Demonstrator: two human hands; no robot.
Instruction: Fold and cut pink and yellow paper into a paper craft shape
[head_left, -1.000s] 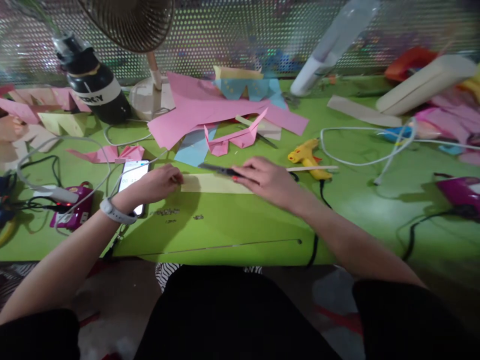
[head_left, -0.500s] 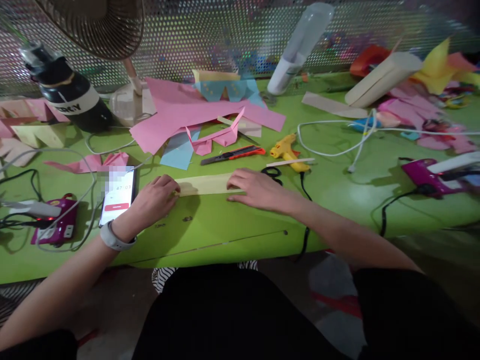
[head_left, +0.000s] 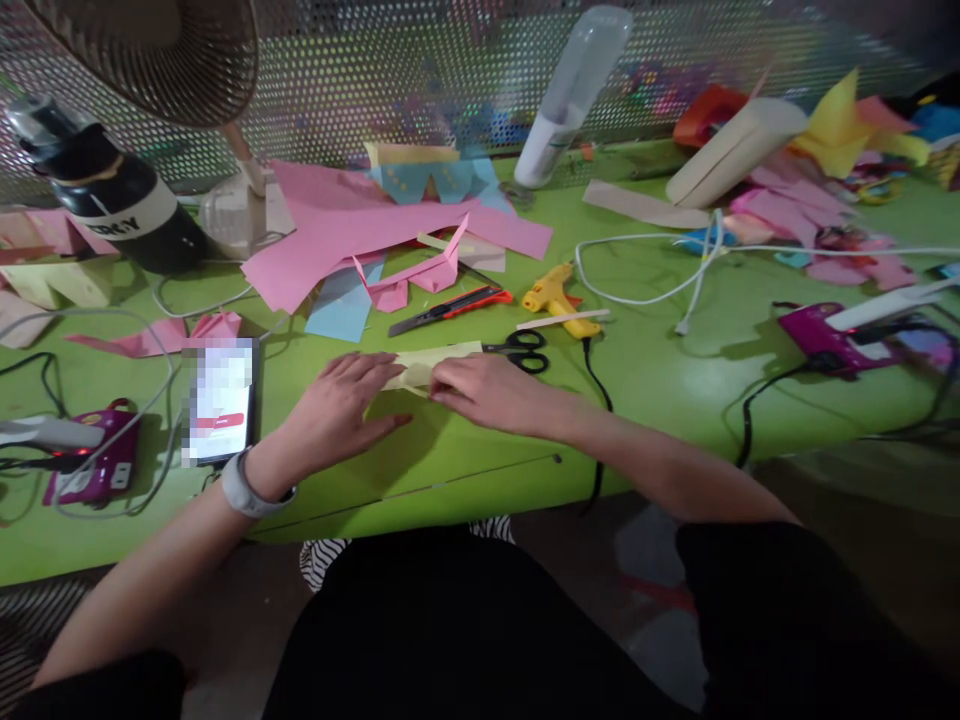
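A pale yellow paper strip (head_left: pixel 457 350) lies across the green table in front of me, with a folded-over part showing between my hands. My left hand (head_left: pixel 341 405) rests on its left end, fingers stretched out and thumb spread apart below. With curled fingers, my right hand (head_left: pixel 487 390) pinches the lower edge of the strip near its middle. Black-handled scissors (head_left: pixel 529 350) lie just beyond the right hand, their blades partly hidden by the paper. A cutter knife (head_left: pixel 450 310) with an orange-red handle lies behind the strip.
A yellow glue gun (head_left: pixel 559 300) lies right of the knife. Pink paper (head_left: pixel 330 235) and a folded pink piece (head_left: pixel 412 280) lie farther back. The phone (head_left: pixel 221 400) is left of my hand. Purple power strips (head_left: pixel 832 340), cables, a bottle (head_left: pixel 124 200) and a fan (head_left: pixel 165 50) stand around.
My right hand has moved left along the strip, closer to the left hand, and the strip now shows a fold. The left hand's fingers have spread. More of the scissors shows.
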